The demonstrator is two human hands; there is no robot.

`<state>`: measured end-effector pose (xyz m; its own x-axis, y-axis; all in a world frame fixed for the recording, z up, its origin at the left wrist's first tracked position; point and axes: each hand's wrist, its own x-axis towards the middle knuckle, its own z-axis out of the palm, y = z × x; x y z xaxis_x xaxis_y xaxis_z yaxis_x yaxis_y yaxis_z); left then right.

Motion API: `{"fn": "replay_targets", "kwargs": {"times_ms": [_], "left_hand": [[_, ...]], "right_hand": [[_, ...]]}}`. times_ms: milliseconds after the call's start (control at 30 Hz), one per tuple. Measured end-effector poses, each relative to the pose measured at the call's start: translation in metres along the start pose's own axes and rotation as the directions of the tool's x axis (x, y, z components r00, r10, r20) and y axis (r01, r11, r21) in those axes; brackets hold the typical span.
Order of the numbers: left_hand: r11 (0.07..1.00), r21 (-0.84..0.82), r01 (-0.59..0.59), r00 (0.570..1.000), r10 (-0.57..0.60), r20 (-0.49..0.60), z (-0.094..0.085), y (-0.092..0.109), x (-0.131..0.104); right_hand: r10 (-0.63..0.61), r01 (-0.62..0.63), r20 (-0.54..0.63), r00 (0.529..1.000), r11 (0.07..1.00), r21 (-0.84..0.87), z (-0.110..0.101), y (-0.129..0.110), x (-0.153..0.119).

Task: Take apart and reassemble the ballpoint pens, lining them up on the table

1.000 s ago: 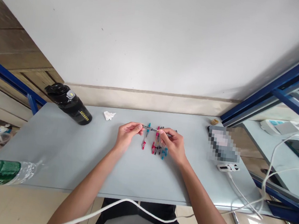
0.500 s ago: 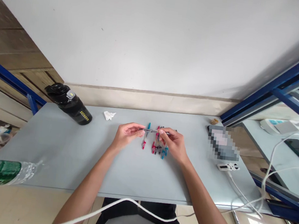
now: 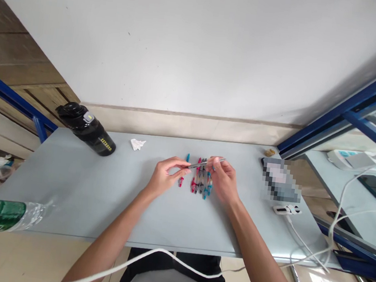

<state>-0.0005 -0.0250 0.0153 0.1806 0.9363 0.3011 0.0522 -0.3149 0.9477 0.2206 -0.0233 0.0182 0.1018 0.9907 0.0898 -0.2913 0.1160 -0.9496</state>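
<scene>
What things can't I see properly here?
Head view:
- Held pen: right hand covers part.
- Leftmost pen on the table: left hand hides its middle.
- Phone-like device: face pixelated.
- Green-labelled bottle: picture's left edge cuts off its end.

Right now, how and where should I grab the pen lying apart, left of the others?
I'd pinch its pink end, coming from your side of the table. The lone pen lies flat, pointing roughly away from you, so thumb and finger should close across its slim width. That near end sits apart from the other pens, while your left hand hides its middle.
</scene>
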Motion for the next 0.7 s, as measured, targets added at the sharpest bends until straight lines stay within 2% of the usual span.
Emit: {"fn": "replay_targets", "kwargs": {"times_ms": [67, 133, 233, 333, 500, 700], "left_hand": [[0.999, 0.054, 0.004, 1.0, -0.006, 0.028, 0.004, -0.002, -0.002], [0.986, 0.162, -0.04, 0.999, 0.033, 0.043, 0.005, -0.008, -0.002], [0.921, 0.361, -0.146, 0.988, 0.116, 0.103, 0.004, -0.019, -0.002], [0.846, 0.491, -0.207, 0.976, 0.146, 0.16, 0.003, -0.027, -0.002], [0.786, 0.583, -0.206, 0.978, 0.138, 0.159, 0.004, -0.033, -0.002], [0.763, 0.618, -0.187, 0.982, 0.136, 0.129, 0.002, -0.036, -0.001]], "right_hand": [[0.046, -0.042, -0.02, 0.999, 0.988, 0.148, -0.003, -0.004, 0.005], [0.084, -0.078, -0.011, 0.996, 0.961, 0.266, -0.009, -0.01, 0.01], [0.099, -0.083, -0.018, 0.995, 0.904, 0.42, -0.023, -0.015, 0.014], [0.111, -0.087, -0.011, 0.994, 0.836, 0.542, -0.042, -0.013, 0.015], [0.096, -0.064, -0.023, 0.995, 0.804, 0.592, -0.065, -0.006, 0.016], [0.056, -0.013, -0.06, 0.997, 0.825, 0.564, -0.053, -0.016, 0.015]]}}
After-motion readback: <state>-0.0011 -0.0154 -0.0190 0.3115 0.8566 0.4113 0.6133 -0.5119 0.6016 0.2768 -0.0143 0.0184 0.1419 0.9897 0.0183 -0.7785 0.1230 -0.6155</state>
